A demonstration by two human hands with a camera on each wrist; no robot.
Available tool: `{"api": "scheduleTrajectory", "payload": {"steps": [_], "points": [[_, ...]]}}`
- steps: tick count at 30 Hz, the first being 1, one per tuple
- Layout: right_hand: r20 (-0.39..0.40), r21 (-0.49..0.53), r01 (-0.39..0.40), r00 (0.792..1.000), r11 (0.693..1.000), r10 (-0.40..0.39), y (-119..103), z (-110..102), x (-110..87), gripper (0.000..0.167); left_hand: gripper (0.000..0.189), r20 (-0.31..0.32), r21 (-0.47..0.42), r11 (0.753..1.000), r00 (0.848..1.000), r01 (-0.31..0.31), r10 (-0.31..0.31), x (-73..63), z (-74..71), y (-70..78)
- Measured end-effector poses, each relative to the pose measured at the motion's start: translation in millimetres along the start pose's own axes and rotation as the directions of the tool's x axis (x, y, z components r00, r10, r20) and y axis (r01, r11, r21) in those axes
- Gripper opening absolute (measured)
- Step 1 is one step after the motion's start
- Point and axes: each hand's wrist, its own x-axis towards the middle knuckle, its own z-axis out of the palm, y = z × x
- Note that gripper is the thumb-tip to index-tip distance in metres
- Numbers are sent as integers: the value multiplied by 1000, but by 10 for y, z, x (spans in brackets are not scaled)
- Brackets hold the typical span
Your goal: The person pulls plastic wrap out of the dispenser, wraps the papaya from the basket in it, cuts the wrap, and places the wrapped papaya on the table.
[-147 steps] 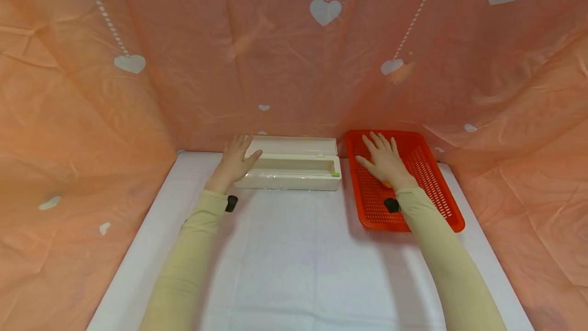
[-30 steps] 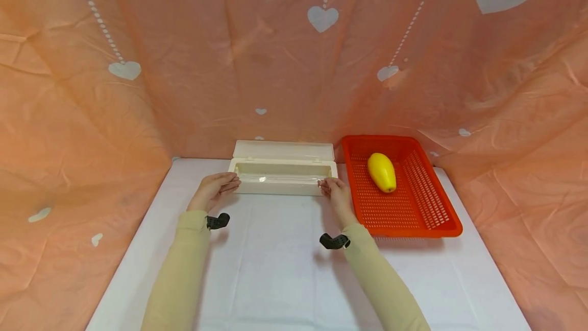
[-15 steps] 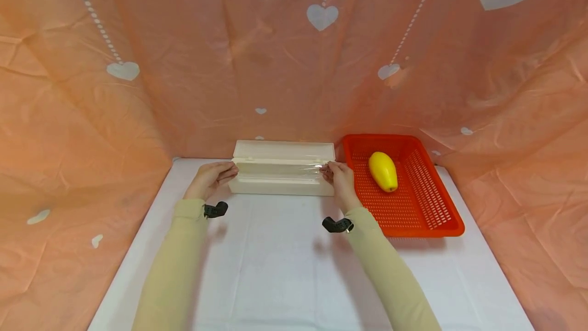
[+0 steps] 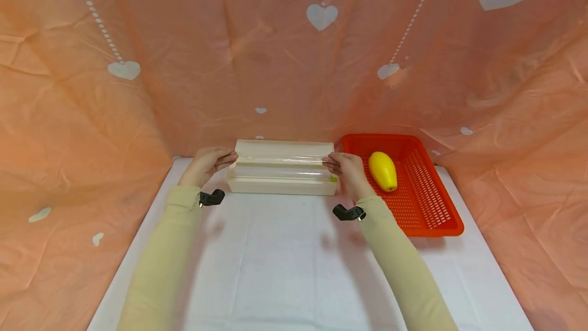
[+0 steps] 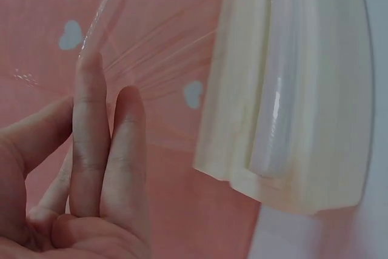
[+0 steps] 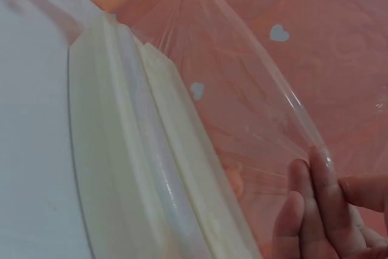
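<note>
A sheet of clear cling film (image 6: 242, 77) is stretched between my two hands, above a cream cling film dispenser box (image 4: 280, 186). My left hand (image 4: 206, 165) pinches one corner of the film between thumb and fingers, at the box's left end. At the right end, my right hand (image 4: 349, 170) pinches the other corner the same way. Creases run from both pinched corners down toward the box. Its lid (image 4: 285, 147) stands back, and the film roll (image 5: 279, 107) shows inside. A small green piece (image 4: 333, 179) sits at the box's right front corner.
To the right stands a red plastic basket (image 4: 413, 218) with a yellow papaya-like fruit (image 4: 383, 171) in it. A white cloth (image 4: 275, 259) covers the table. Orange-pink curtains (image 4: 275, 65) with white hearts hang behind and at both sides.
Earlier, both hands were spread, the left by the box and the right over the basket. They then pinched the film at the box's front, and have since drawn it up and back over the box.
</note>
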Motion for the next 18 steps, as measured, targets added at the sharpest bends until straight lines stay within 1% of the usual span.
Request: {"api": "scheduleTrajectory", "payload": {"steps": [2, 4, 8, 10, 12, 14, 16, 18], "points": [[13, -1, 13, 1000, 1000, -13, -49, 2, -11, 30, 37, -14, -10, 1000, 1000, -2, 2, -1, 20, 54], [21, -11, 23, 1000, 1000, -23, -91, 6, -19, 30, 37, -26, -39, 999, 1000, 5, -6, -8, 41, 103], [39, -37, 42, 998, 998, -41, -146, 9, -20, 31, 43, -43, -74, 996, 998, 43, -46, -28, 81, 188], [38, -37, 38, 999, 999, -37, -163, 3, -17, 30, 46, -57, -81, 995, 996, 63, -68, -34, 100, 220], [39, -28, 37, 999, 999, -36, -177, 0, -14, 29, 45, -70, -71, 994, 994, 77, -82, -29, 107, 234], [35, -18, 35, 999, 999, -34, -193, 4, -12, 28, 39, -79, -69, 994, 993, 81, -87, -21, 101, 235], [31, -6, 29, 999, 1000, -29, -209, 7, -13, 28, 34, -80, -65, 995, 993, 78, -83, -9, 86, 229], [26, 14, 24, 999, 1000, -24, -224, 14, -13, 27, 31, -68, -63, 996, 995, 65, -69, 2, 63, 224]]}}
